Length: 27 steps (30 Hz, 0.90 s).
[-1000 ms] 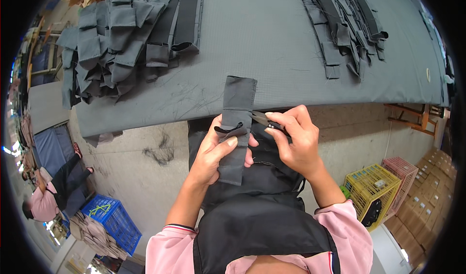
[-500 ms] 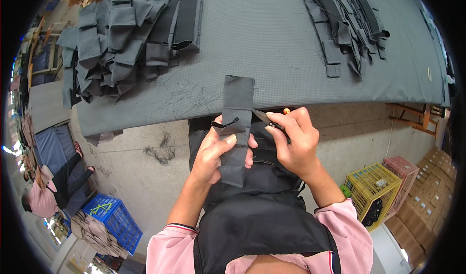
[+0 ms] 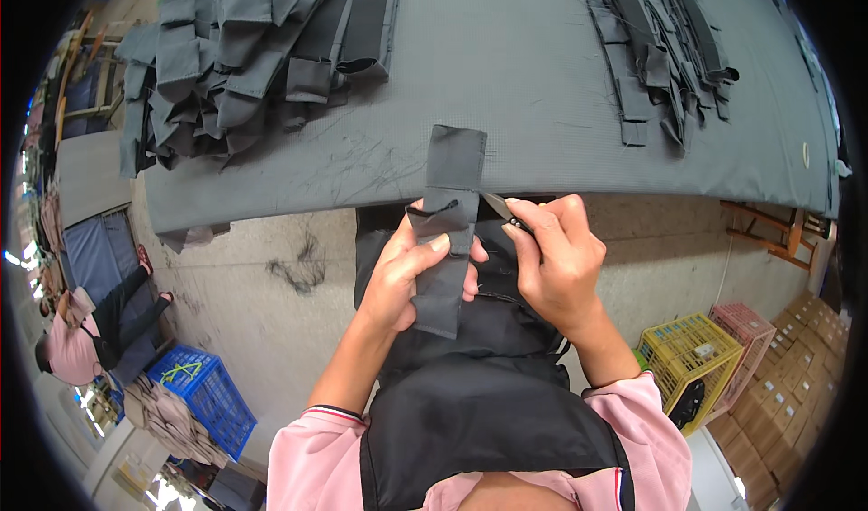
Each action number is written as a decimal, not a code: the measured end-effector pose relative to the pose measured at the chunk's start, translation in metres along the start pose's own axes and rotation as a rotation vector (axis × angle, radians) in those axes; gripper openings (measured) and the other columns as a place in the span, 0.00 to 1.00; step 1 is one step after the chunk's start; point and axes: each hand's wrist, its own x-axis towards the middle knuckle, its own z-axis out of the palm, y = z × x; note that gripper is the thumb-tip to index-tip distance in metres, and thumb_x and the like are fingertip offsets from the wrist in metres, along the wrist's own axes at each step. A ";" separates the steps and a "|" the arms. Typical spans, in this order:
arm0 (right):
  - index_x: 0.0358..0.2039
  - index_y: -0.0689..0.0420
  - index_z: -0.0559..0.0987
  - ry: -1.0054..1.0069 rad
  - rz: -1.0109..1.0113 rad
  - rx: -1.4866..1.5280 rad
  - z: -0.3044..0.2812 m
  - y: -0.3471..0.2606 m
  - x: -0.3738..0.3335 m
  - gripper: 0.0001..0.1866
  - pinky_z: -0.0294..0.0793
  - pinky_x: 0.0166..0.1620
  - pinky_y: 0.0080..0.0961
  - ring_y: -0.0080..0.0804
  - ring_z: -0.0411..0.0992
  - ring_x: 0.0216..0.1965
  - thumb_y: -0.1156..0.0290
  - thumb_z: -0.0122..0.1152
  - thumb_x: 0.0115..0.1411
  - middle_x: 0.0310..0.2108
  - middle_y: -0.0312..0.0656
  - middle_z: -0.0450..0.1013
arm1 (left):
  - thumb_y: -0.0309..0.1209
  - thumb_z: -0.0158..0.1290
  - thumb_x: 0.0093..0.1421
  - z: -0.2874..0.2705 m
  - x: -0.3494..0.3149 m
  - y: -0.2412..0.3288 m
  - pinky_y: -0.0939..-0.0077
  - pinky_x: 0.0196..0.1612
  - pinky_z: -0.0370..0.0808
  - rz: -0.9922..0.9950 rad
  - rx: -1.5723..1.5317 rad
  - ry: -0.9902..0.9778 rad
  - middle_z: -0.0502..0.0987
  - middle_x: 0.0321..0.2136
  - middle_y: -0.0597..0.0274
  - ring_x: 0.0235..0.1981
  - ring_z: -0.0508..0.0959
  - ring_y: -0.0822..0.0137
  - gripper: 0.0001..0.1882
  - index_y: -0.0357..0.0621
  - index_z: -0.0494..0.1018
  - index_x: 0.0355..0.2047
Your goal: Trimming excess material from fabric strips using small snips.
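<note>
A dark grey fabric strip [image 3: 455,160] with stitched folds reaches from above the table's front edge down toward my black apron. My left hand [image 3: 404,271] grips it around the middle, thumb on top and fingertips showing at its right side. A folded flap of the strip stands up beside that thumb. Pinched in my right hand [image 3: 562,256] is a small pair of thread snips [image 3: 504,211]. The blades point up and left, close to the strip's right edge by a seam; whether they touch it I cannot tell.
The table [image 3: 506,77] has a grey cloth cover with loose thread ends on it. A heap of grey strips [image 3: 226,59] lies at far left, a smaller bundle [image 3: 646,68] at far right. Yellow [image 3: 692,357] and blue crates [image 3: 203,398] stand on the floor. A person [image 3: 77,344] is at left.
Both hands, with the strip and the snips, have shifted slightly up and to the right in the picture. The snips remain beside the strip's right edge.
</note>
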 end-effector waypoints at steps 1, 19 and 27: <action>0.35 0.60 0.77 0.036 0.010 0.035 0.000 0.000 -0.001 0.16 0.67 0.22 0.25 0.31 0.68 0.20 0.81 0.66 0.41 0.24 0.40 0.65 | 0.31 0.45 0.61 0.000 -0.001 0.000 0.68 0.31 0.76 -0.001 -0.013 0.004 0.74 0.34 0.47 0.26 0.77 0.60 0.22 0.41 0.56 0.54; 0.34 0.60 0.78 -0.252 0.072 0.312 -0.008 -0.006 -0.032 0.16 0.66 0.24 0.23 0.32 0.66 0.21 0.80 0.67 0.41 0.24 0.39 0.65 | 0.38 0.45 0.66 0.002 0.031 0.030 0.63 0.36 0.79 0.160 -0.114 0.205 0.73 0.41 0.54 0.35 0.77 0.63 0.14 0.49 0.58 0.48; 0.32 0.60 0.77 -0.246 -0.042 0.197 -0.004 -0.011 -0.030 0.17 0.68 0.26 0.29 0.33 0.67 0.21 0.79 0.67 0.38 0.23 0.38 0.65 | 0.37 0.45 0.66 0.001 0.032 0.029 0.64 0.35 0.78 0.163 -0.119 0.200 0.74 0.39 0.55 0.34 0.77 0.64 0.13 0.49 0.59 0.47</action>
